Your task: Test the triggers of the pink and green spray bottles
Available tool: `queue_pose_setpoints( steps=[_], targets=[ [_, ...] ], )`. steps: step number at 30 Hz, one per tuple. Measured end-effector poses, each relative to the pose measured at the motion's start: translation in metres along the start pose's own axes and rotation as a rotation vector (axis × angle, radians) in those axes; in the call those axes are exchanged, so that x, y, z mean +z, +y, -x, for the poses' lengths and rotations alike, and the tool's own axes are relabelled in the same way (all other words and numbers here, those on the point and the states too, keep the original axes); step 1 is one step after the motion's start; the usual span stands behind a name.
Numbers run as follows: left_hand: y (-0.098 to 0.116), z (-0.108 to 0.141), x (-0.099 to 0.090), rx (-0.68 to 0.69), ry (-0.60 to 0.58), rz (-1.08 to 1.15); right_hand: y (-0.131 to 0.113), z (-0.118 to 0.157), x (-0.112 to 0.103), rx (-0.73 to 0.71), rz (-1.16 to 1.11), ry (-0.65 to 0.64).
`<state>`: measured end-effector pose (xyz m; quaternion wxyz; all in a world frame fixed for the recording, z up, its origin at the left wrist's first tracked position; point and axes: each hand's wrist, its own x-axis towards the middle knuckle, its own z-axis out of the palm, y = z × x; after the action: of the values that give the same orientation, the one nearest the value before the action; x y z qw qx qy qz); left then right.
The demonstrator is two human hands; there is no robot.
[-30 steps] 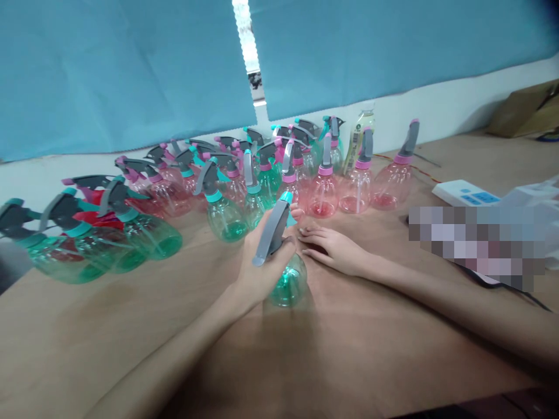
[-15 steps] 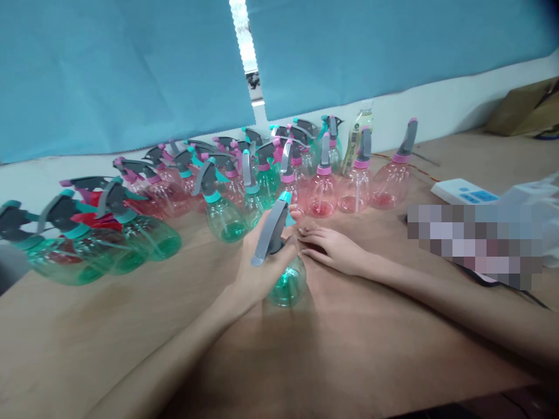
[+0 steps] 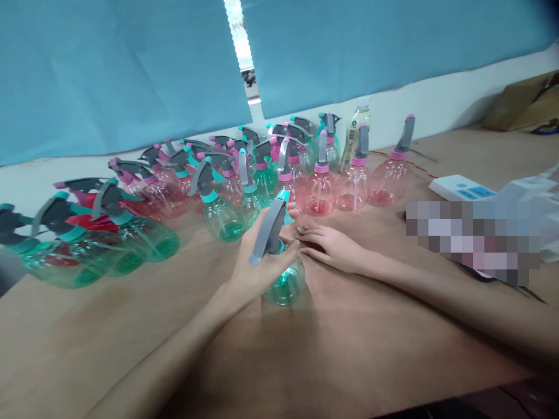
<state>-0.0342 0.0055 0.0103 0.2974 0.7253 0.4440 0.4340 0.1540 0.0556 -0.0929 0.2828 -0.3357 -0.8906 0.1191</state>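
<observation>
My left hand [image 3: 257, 250] is wrapped round the neck of a green spray bottle [image 3: 286, 285], below its grey trigger head with a turquoise nozzle. The bottle stands upright on the brown table [image 3: 371, 337]. Just to its right, my right hand [image 3: 329, 247] lies low over the tabletop with its fingers loosely stretched toward the bottle and nothing visible in them. Beyond my left hand are another green spray bottle [image 3: 223, 218] and a pink spray bottle [image 3: 321, 192], both upright.
Many green and pink spray bottles fill the back; several green ones [image 3: 148, 235] lean over at left. A labelled drink bottle [image 3: 353, 137] stands against the wall. At right are a white device with blue buttons [image 3: 463, 189], a plastic bag [image 3: 533, 195] and a pixelated patch.
The view has shifted slightly, moving the scene a little to the left. Both hands and the held spray bottle keep nearly the same pose.
</observation>
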Motion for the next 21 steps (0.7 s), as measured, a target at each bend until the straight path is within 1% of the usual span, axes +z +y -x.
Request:
queue_pose_setpoints(
  steps=[12, 17, 21],
  targets=[
    [-0.0004, 0.0001, -0.0013, 0.047, -0.018, -0.006, 0.0007, 0.0001, 0.0, -0.001, 0.034, 0.002],
    [-0.0027, 0.0033, -0.0002, 0.012, 0.045, -0.098, 0.0002, 0.0, -0.0005, -0.002, 0.033, 0.008],
    [-0.0025, 0.0049, 0.0012, 0.007, 0.073, -0.102, 0.0, -0.0001, -0.0013, 0.004, 0.031, 0.013]
  ],
)
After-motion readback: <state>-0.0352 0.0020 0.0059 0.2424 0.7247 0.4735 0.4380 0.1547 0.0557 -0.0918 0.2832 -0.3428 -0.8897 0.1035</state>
